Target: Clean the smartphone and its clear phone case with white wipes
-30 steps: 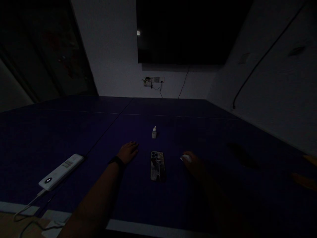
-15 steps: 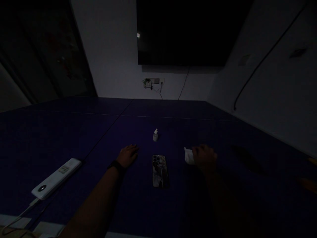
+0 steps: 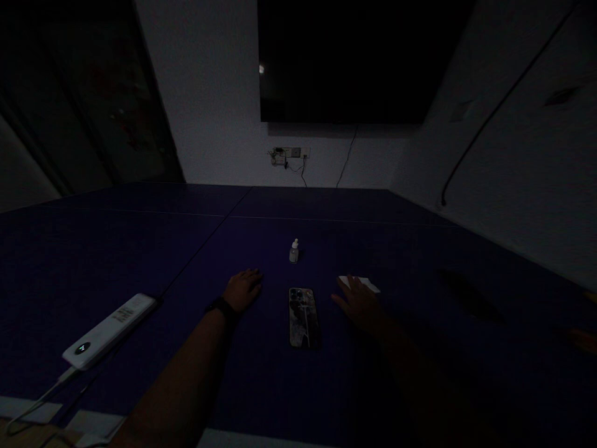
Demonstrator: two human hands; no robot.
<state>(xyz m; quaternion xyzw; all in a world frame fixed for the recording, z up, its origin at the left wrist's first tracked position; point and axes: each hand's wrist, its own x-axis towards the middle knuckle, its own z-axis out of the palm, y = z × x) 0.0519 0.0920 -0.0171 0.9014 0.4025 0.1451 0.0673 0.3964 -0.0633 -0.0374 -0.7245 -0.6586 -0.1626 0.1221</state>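
On the dark blue table (image 3: 261, 386), my left hand (image 3: 241, 290) lies flat with its fingers stretched out, holding nothing. My right hand (image 3: 360, 302) rests with spread fingers over a flat white tissue or cloth (image 3: 370, 284), covering part of it. Between my hands a phone (image 3: 303, 318) lies with its camera side up, in a dark patterned case. Beyond the phone stands a small clear dropper bottle (image 3: 293, 252) with a white top, upright and apart from both hands.
A white power bank (image 3: 109, 330) with a cable plugged in lies at the left. Dim dark and orange objects (image 3: 583, 340) sit at the right. A large black screen (image 3: 354, 62) hangs on the far wall, above sockets (image 3: 296, 152) with cords.
My right hand has moved left and its bent fingers have spread out flat. The white tissue or cloth, bunched at the hand before, now lies flat beneath the fingers. My left hand stays put.
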